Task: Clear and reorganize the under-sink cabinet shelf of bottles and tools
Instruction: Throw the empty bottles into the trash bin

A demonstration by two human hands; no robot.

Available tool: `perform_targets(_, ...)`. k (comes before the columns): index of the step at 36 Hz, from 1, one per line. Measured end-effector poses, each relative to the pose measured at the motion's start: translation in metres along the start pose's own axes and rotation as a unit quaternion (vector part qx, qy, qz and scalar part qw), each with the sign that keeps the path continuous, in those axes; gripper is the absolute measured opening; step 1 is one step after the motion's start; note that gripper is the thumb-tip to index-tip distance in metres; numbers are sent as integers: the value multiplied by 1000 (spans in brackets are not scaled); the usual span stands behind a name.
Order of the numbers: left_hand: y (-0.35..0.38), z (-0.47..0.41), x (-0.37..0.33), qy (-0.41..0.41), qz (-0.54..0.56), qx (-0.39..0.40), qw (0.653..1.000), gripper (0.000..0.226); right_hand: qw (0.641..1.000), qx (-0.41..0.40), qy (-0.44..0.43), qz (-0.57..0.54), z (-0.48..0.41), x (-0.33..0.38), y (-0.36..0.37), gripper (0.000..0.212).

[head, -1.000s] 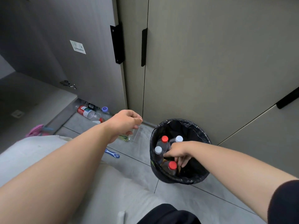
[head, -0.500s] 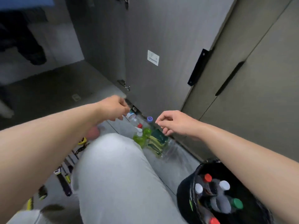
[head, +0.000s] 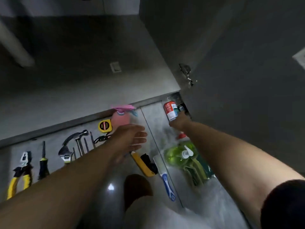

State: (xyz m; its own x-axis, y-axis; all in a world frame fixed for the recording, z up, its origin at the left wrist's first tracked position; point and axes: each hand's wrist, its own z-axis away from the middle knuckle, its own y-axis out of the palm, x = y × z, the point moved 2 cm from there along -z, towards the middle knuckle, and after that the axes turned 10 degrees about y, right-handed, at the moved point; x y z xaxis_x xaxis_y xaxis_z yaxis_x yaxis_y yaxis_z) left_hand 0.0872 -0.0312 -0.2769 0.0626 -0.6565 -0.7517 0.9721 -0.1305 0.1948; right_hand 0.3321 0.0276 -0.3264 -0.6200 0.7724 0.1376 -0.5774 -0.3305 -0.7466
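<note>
A clear bottle with a red label [head: 170, 109] lies on the floor by the foot of the open cabinet door [head: 239, 83]. My right hand [head: 180, 121] reaches its near end; blur hides whether the fingers grip it. My left hand [head: 134, 140] hovers with fingers spread and holds nothing, just in front of a pink spray bottle [head: 121, 116]. A green bottle [head: 175, 155] and a pack of sponges [head: 197, 171] lie under my right forearm. The cabinet shelf [head: 79, 60] is dark and bare.
Tools lie in a row on the floor along the cabinet edge: yellow pliers [head: 19, 176], a screwdriver [head: 43, 163], a wrench [head: 65, 154], a hammer [head: 77, 138], a tape measure [head: 104, 126]. A yellow knife [head: 142, 164] and a blue-white brush [head: 166, 179] lie near my knee.
My view swung left from the black bin to the cabinet floor. My right hand left the bin and reached to the red-labelled bottle. My left hand opened and moved over the pink bottle.
</note>
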Motion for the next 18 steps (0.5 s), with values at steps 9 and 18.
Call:
perform_targets(9,-16,-54,43,-56,161,27,985,48,992,-51,93,62,-65,21,39,102)
perform_targets(18,0,-63,49,-90,97,70,989,58,945,214,97,-228,20,31,67,50)
